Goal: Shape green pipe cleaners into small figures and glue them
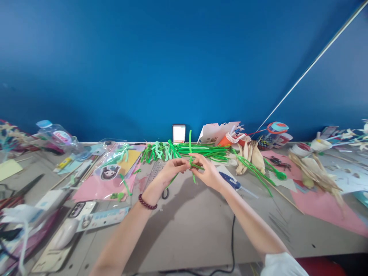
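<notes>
Over the middle of the table, my left hand (174, 170) and my right hand (204, 171) meet at a green pipe cleaner (190, 142). Its fuzzy stem stands upright between my fingertips, and a short end pokes out below them. Another green piece passes crosswise through the fingers. Both hands are closed in a pinch; the exact crossing point is partly hidden by the fingers. Just behind lies a bundle of green pipe cleaners (214, 151), with curled light and dark green ones (161, 150) at its left end.
Right of my hands lie a blue glue gun (231, 181), dried husks (254, 159) and pink paper (330, 214). On the left are a plastic bottle (56, 134), a clear bag (110, 153), a ruler (105, 217) and a phone (82, 211). A black cable (232, 241) crosses the front edge.
</notes>
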`<state>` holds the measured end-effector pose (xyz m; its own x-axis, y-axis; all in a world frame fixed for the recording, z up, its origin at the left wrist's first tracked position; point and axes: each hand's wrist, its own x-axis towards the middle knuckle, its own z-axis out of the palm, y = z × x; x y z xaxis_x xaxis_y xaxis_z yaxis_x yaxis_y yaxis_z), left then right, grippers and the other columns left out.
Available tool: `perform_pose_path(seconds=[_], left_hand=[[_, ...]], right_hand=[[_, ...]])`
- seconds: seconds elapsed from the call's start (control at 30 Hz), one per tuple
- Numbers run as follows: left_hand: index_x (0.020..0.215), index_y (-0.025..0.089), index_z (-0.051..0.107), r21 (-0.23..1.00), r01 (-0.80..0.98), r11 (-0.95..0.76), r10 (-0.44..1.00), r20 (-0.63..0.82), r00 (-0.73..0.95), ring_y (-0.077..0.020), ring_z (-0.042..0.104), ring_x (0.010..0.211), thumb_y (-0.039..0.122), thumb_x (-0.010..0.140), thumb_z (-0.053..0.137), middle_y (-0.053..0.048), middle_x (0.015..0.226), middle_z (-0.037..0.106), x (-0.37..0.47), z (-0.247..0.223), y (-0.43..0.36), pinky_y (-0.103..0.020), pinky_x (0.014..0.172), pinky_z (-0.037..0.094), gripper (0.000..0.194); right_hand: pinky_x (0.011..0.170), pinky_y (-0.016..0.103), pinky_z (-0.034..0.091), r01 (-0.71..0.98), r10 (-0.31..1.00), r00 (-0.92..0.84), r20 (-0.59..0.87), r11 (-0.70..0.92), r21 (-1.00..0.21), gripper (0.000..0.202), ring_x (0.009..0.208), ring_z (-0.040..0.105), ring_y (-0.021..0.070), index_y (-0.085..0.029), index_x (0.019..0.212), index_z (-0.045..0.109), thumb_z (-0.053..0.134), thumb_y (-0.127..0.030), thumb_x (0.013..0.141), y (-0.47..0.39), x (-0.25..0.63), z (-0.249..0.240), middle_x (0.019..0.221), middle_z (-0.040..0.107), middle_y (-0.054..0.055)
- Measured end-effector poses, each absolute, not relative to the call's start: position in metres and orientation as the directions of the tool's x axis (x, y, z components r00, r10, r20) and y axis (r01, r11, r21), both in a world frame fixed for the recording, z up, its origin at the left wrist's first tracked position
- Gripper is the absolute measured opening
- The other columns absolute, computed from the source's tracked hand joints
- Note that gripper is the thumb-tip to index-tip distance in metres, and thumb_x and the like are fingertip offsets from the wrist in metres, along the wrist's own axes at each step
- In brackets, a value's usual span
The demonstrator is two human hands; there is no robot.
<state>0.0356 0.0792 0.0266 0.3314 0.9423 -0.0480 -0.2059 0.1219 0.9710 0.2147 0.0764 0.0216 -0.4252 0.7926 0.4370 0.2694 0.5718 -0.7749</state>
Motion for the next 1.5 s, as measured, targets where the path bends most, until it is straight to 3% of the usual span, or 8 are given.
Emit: perform_pose_path(seconds=[0.1,0.3,0.5,0.63,0.77,0.97,1.17,1.5], left_hand=[[0.071,0.015,0.066,0.990,-0.128,0.054,0.961,-0.017,0.275,-0.0115,0.054,0.065,0.032,0.056,0.079,-0.001,0.070,0.063,0.036,0.026,0.080,-0.025,0.065,0.040,0.026],[0.071,0.017,0.067,0.966,0.145,-0.214,0.962,0.182,0.204,-0.0152,0.057,0.069,0.037,0.070,0.067,-0.004,0.073,0.066,0.038,0.027,0.081,-0.026,0.063,0.042,0.020],[0.069,0.019,0.068,0.899,0.283,-0.334,0.937,0.285,0.202,-0.0187,0.058,0.073,0.032,0.074,0.063,-0.006,0.075,0.068,0.040,0.033,0.077,-0.027,0.063,0.041,0.015],[0.071,0.018,0.068,0.933,0.231,-0.276,0.948,0.224,0.228,-0.0162,0.056,0.068,0.031,0.071,0.066,-0.004,0.071,0.065,0.042,0.032,0.077,-0.026,0.061,0.040,0.013],[0.069,0.015,0.065,0.989,0.043,-0.139,0.948,0.120,0.294,-0.0136,0.055,0.067,0.037,0.068,0.069,-0.002,0.070,0.063,0.041,0.029,0.079,-0.026,0.067,0.042,0.022],[0.069,0.015,0.064,0.997,-0.036,-0.070,0.956,0.077,0.283,-0.0103,0.050,0.061,0.041,0.063,0.073,0.000,0.065,0.059,0.042,0.029,0.079,-0.023,0.061,0.040,0.028],[0.068,0.015,0.065,0.993,0.068,-0.093,0.968,0.075,0.238,-0.0107,0.049,0.061,0.039,0.064,0.072,-0.001,0.066,0.060,0.043,0.033,0.077,-0.022,0.059,0.039,0.025],[0.071,0.015,0.068,0.973,0.166,-0.162,0.973,0.130,0.191,-0.0150,0.056,0.063,0.036,0.066,0.069,-0.004,0.072,0.066,0.048,0.027,0.073,-0.024,0.059,0.044,0.022]], right_hand=[[0.080,0.029,0.050,0.280,0.793,-0.407,0.452,0.580,-0.765,0.044,0.080,0.060,0.0139,-0.025,0.126,0.046,0.052,-0.020,0.083,0.077,0.215,0.021,0.087,0.060,0.002],[0.075,0.030,0.050,0.367,0.823,-0.376,0.425,0.554,-0.747,0.028,0.081,0.062,0.0171,-0.024,0.112,0.061,0.053,-0.027,0.085,0.080,0.219,0.021,0.095,0.067,0.005],[0.078,0.032,0.048,0.497,0.804,-0.379,0.458,0.594,-0.632,0.021,0.088,0.062,0.0210,-0.025,0.101,0.067,0.055,-0.027,0.085,0.082,0.223,0.024,0.094,0.069,0.006],[0.079,0.034,0.046,0.552,0.792,-0.386,0.473,0.609,-0.569,0.020,0.091,0.061,0.0223,-0.026,0.102,0.067,0.055,-0.027,0.085,0.081,0.224,0.026,0.095,0.069,0.006],[0.079,0.034,0.046,0.553,0.787,-0.412,0.460,0.616,-0.561,0.022,0.092,0.059,0.0219,-0.026,0.103,0.066,0.055,-0.025,0.084,0.077,0.225,0.030,0.097,0.068,0.006],[0.072,0.029,0.048,0.405,0.833,-0.399,0.383,0.535,-0.741,0.024,0.080,0.061,0.0166,-0.024,0.103,0.065,0.052,-0.024,0.083,0.075,0.224,0.036,0.094,0.069,0.003],[0.057,0.026,0.051,0.214,0.946,-0.276,0.170,0.232,-0.949,0.021,0.058,0.057,0.0113,-0.018,0.088,0.066,0.061,-0.034,0.075,0.082,0.219,0.026,0.086,0.067,0.004],[0.050,0.024,0.047,-0.088,0.973,-0.226,0.046,0.027,-0.996,0.030,0.058,0.055,0.0114,-0.019,0.082,0.057,0.074,-0.035,0.062,0.084,0.215,0.022,0.073,0.060,0.000]])
